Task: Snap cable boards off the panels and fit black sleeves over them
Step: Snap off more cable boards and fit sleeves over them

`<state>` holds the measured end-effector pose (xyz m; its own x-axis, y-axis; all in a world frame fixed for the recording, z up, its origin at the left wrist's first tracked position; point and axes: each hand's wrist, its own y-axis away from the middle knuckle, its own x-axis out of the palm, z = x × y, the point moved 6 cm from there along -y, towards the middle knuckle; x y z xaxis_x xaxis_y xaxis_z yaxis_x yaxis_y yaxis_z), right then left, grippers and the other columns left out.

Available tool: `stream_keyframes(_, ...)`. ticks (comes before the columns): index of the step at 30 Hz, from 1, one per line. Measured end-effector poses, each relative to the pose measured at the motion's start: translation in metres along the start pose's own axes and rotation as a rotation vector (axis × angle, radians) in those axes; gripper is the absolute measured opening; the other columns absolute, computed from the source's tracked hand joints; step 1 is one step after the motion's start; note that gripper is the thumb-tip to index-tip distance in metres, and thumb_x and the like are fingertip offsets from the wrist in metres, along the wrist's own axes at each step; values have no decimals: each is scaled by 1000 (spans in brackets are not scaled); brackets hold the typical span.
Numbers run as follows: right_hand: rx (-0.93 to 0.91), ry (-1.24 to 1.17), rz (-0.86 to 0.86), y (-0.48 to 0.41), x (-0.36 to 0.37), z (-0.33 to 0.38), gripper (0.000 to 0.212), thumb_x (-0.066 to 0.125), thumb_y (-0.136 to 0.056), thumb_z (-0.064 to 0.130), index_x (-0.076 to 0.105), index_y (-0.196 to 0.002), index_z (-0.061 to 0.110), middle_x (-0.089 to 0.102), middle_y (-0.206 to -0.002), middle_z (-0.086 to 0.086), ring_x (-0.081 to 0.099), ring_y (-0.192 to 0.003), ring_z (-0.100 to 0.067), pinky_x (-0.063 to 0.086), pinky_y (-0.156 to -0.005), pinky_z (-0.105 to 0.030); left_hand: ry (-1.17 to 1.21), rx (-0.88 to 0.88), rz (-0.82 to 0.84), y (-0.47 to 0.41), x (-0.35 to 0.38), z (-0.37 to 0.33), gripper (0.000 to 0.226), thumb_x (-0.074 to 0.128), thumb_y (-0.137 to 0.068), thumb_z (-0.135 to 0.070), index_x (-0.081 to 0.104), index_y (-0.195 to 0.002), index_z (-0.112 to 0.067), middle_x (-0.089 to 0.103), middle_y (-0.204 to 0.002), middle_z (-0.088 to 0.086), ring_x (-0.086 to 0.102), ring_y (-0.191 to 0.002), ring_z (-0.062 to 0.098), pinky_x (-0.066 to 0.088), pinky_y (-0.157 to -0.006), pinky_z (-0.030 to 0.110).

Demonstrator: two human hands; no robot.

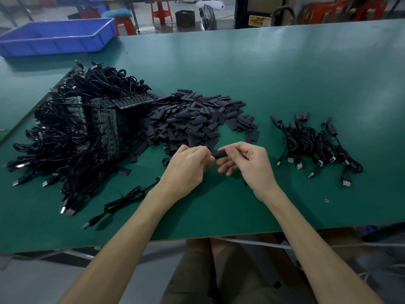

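Both hands meet above the green table (285,73): the left hand (188,165) and right hand (247,163) pinch opposite ends of one black sleeve (219,154). Behind them lies the loose sleeve pile (192,121), cabled panels (87,128) left, finished cables (315,141) right.

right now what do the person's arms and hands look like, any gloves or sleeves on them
Both hands, left and right, are bare: no gloves, rings, watch or wristbands show. The forearms are uncovered all the way to the bottom edge of the picture, so no sleeves are in view. No markings, tape or cables are on them.
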<state>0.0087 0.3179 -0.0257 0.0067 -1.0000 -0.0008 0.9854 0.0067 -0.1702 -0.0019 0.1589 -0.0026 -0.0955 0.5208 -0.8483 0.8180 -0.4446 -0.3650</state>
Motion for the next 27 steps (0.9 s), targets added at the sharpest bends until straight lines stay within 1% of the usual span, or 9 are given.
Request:
stream_keyframes(3, 4, 23, -33, 0, -1, -1, 16, 58, -105, 14, 70, -100, 5, 77, -79, -12, 75, -64, -30, 57, -54, -29, -17, 35, -42, 1, -2, -2, 20, 56, -104, -19, 64, -89, -9, 62, -84, -10, 52, -73, 14, 40, -83, 33)
stream_keyframes(7, -18, -5, -154, 1, -10, 1, 17, 57, -106, 16, 71, -100, 7, 77, -78, -11, 74, -64, -28, 56, -55, -27, 9, 29, -63, 0, -3, 1, 24, 52, -105, -33, 66, -102, -13, 64, -95, -8, 47, -81, 4, 39, -84, 30)
stream_keyframes(10, 1, -78, -315, 2, -23, 0, 20, 55, -107, 16, 71, -101, 5, 77, -80, -11, 73, -65, -24, 55, -56, -27, 46, -2, -89, -3, -7, 6, 22, 54, -105, -32, 66, -110, -14, 61, -102, -7, 53, -96, 11, 40, -90, 30)
stream_keyframes(13, 31, -188, -384, 3, -29, -2, 23, 53, -107, 17, 70, -104, 2, 77, -82, -12, 74, -70, -25, 57, -61, -27, 63, 0, -37, -3, -4, 5, 26, 53, -105, -36, 66, -114, -16, 59, -103, -8, 52, -96, 12, 42, -86, 30)
stream_keyframes(16, 50, -244, -343, 2, -27, 0, 31, 51, -109, 25, 68, -106, 0, 77, -87, -15, 75, -75, -29, 58, -63, -27, 114, -19, -28, -5, -6, 4, 22, 56, -104, -31, 71, -104, -15, 59, -94, -8, 53, -82, 11, 47, -76, 32)
stream_keyframes(19, 72, -241, -294, 0, -23, 0, 35, 50, -108, 33, 66, -109, 2, 78, -91, -16, 76, -79, -32, 59, -63, -29, 255, -146, -154, -16, -22, 5, 19, 60, -102, -28, 73, -95, -15, 64, -86, -5, 56, -72, 6, 45, -67, 21)
stream_keyframes(24, 85, 51, -136, -3, -9, -5, 16, 58, -105, 13, 67, -117, 12, 79, -86, -5, 76, -73, -22, 55, -61, -24, 609, -370, -130, -54, -27, -10, 30, 64, -98, -33, 73, -82, -9, 62, -66, 15, 50, -54, 12, 40, -54, 24)
stream_keyframes(25, 80, 99, -90, -3, -5, -4, 14, 59, -104, 12, 68, -114, 12, 79, -84, -5, 75, -69, -19, 53, -60, -21, 619, -380, -114, -63, -25, -17, 35, 64, -98, -33, 70, -79, -4, 54, -59, 14, 43, -52, 12, 35, -53, 25)
stream_keyframes(27, 92, 156, -31, -4, 2, -5, 10, 60, -101, 4, 68, -104, 9, 76, -79, -7, 69, -61, -14, 49, -59, -16, 615, -399, -85, -84, -17, -34, 38, 64, -98, -31, 67, -73, -3, 39, -45, -7, 33, -46, 8, 29, -49, 25)
